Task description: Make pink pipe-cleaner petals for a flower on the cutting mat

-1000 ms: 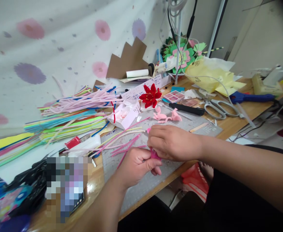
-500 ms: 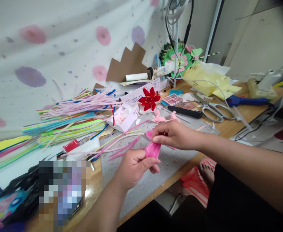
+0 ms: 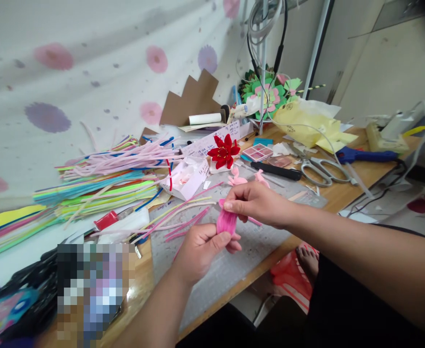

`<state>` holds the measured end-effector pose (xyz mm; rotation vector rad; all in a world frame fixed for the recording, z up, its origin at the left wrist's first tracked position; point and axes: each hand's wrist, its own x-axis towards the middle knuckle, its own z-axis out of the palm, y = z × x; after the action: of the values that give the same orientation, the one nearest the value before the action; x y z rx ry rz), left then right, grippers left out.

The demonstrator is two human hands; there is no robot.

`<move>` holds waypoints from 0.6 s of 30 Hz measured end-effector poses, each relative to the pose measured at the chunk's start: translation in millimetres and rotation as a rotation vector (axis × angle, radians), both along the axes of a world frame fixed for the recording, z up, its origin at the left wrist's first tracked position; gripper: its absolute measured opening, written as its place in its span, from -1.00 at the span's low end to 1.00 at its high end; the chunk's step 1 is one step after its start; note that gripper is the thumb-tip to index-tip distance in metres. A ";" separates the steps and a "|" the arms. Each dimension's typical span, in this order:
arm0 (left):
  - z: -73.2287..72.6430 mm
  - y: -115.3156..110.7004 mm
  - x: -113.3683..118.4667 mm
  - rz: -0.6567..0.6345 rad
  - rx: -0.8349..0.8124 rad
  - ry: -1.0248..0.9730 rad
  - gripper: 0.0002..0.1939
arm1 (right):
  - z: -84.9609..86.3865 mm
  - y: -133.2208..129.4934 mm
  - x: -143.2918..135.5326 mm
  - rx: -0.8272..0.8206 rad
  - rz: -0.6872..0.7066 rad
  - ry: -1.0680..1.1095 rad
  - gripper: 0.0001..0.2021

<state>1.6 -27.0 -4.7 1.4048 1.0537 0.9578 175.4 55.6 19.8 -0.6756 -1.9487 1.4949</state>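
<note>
A bright pink pipe-cleaner petal piece (image 3: 227, 222) is stretched between both hands above the grey mat (image 3: 212, 290). My left hand (image 3: 205, 246) pinches its lower end between thumb and fingers. At the upper end, my right hand (image 3: 252, 203) is closed on it with thumb and forefinger. Part of the piece is hidden behind the fingers. Loose pink pipe cleaners (image 3: 188, 224) lie on the mat to the left of the hands. Just beyond my right hand sit light pink shaped pieces (image 3: 237, 177).
Bundles of coloured pipe cleaners (image 3: 107, 193) cover the left side. A red flower (image 3: 224, 151) stands behind a small white box (image 3: 194, 176). Scissors (image 3: 317, 171), a black-handled tool (image 3: 275, 170) and a blue-handled tool (image 3: 364, 155) lie at the right.
My right hand has shifted slightly left and its grip sits closer over the top of the pink piece. The left hand still holds the lower end. The view has turned a little.
</note>
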 end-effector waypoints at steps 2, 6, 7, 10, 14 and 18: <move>-1.5 0.5 0.8 -0.005 -0.007 -0.034 -0.78 | -6.0 -4.7 -4.4 -0.097 0.027 0.097 -0.75; 1.3 1.5 0.7 -0.037 0.029 0.029 -0.77 | -17.0 -18.6 -18.3 -0.294 0.050 0.228 -0.74; 2.9 1.4 0.4 -0.053 0.056 0.075 -0.77 | -18.9 -21.6 -21.4 -0.337 0.058 0.248 -0.74; 7.6 0.4 -0.9 -0.079 0.171 0.238 -0.76 | -21.5 -26.2 -26.7 -0.376 0.062 0.266 -0.72; 7.7 -1.5 -1.5 -0.046 0.198 0.249 -0.75 | -19.0 -21.5 -22.5 -0.294 0.029 0.227 -0.73; 3.8 -2.2 0.0 0.000 0.120 0.113 -0.76 | -15.1 -13.4 -15.1 -0.102 -0.096 0.159 -0.66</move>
<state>1.6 -29.2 -0.9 1.5726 1.0945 0.9643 160.3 42.2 4.7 -0.6625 -1.7079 1.5478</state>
